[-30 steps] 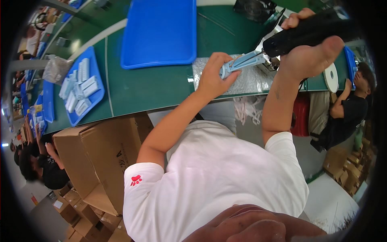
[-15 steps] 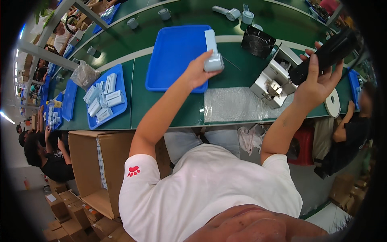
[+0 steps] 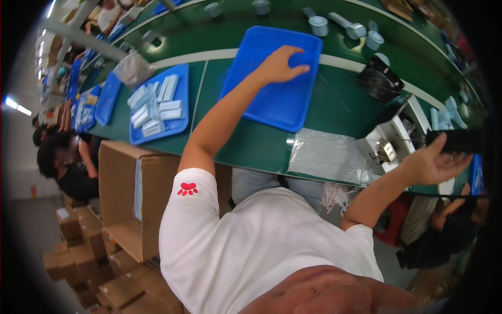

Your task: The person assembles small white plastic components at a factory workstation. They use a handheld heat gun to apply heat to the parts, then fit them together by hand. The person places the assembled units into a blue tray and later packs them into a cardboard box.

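Observation:
My left hand (image 3: pixel 282 65) hovers over the blue tray (image 3: pixel 266 112), thumb and fingers apart, with nothing in them. Beyond it, on the green belt, lies a light-blue round-headed part with a handle (image 3: pixel 318 26). At the right, my right hand (image 3: pixel 431 163) is around a black electric screwdriver (image 3: pixel 457 142), thumb on one side and fingers on the other; its far end fades into the dark rim. Next to this hand stands a white metal fixture (image 3: pixel 374 146) with a shiny clamp (image 3: pixel 386 152).
A small black fan (image 3: pixel 380 81) stands behind the fixture. Bubble wrap (image 3: pixel 329 155) lies at the table's front edge. Another blue tray (image 3: pixel 180 123) holds several pale boxes. More light-blue parts (image 3: pixel 355 30) sit on the belt. An open carton (image 3: pixel 120 199) stands at my left.
My left hand has let go of the light-blue part, which now lies on the belt, and has drawn back over the tray. My right hand has lowered with the screwdriver. The view has shifted.

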The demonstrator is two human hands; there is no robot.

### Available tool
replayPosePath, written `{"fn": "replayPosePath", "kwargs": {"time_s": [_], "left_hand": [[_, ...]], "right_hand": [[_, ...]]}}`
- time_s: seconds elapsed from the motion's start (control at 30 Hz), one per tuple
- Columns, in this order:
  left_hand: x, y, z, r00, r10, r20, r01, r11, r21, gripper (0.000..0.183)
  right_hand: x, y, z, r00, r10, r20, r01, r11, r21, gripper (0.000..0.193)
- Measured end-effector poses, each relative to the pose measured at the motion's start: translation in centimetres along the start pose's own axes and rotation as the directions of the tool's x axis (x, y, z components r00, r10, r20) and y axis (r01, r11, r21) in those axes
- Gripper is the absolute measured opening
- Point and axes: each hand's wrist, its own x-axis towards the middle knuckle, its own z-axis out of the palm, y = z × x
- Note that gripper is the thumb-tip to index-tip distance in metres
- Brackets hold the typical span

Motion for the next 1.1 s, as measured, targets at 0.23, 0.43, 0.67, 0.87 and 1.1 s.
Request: {"fn": "replayPosePath", "kwargs": {"time_s": [0.23,0.43,0.67,0.87,1.1], "left_hand": [[-19.6,2.7,-2.3,0.992,-0.091,0.09,0.046,0.91,0.413,0.074],[-23.1,4.1,1.0,0.991,-0.119,-0.066,0.136,0.874,0.467,0.062],[-25.9,6.0,-0.1,0.969,-0.23,-0.089,0.245,0.847,0.472,0.056],[-20.6,6.6,-7.9,0.939,-0.327,0.106,0.303,0.933,0.194,0.063],[0.3,-5.3,-9.7,0.936,-0.217,-0.278,0.269,0.949,0.164,0.065]], "right_hand": [[-1.1,0.0,1.3,0.984,-0.162,-0.072,0.172,0.971,0.166,0.068],[-6.9,-4.1,5.3,0.986,0.015,0.165,-0.088,0.893,0.441,0.045],[-18.7,-2.0,13.2,0.591,0.338,0.733,-0.616,0.775,0.139,0.043],[-22.9,-1.3,17.9,0.512,0.319,0.798,-0.587,0.807,0.054,0.04],[-23.0,-1.0,18.7,0.648,0.323,0.689,-0.512,0.855,0.08,0.027]]}}
